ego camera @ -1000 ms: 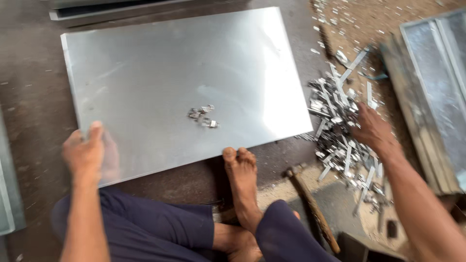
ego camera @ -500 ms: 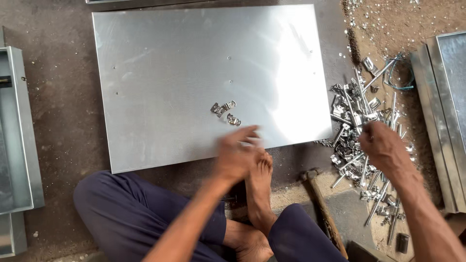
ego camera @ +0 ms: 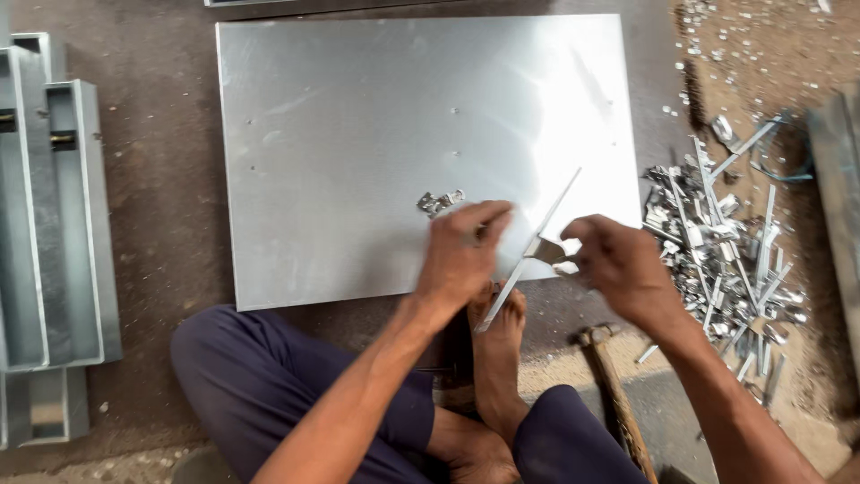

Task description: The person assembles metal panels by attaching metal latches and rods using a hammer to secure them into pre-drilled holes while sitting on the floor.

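Note:
A large shiny metal sheet [ego camera: 376, 134] lies flat on the ground in front of me. My right hand [ego camera: 618, 264] holds a long thin metal strip [ego camera: 537, 242] by a small bracket near its middle, slanting over the sheet's near edge. My left hand [ego camera: 461, 255] is closed over the sheet next to the strip, fingers pinched, apparently on a small metal piece. A few small metal clips [ego camera: 439, 202] lie on the sheet just beyond my left hand. My bare foot [ego camera: 497, 358] rests below the strip's lower end.
A heap of metal strips and brackets [ego camera: 726, 251] lies to the right of the sheet. A hammer [ego camera: 609, 376] with a wooden handle lies by my right knee. Grey metal channel trays [ego camera: 54, 224] sit at the left. Small scraps dot the ground top right.
My right hand has left the scrap heap holding a long strip and come over the sheet's near edge. My left hand moved from the sheet's left corner to meet it.

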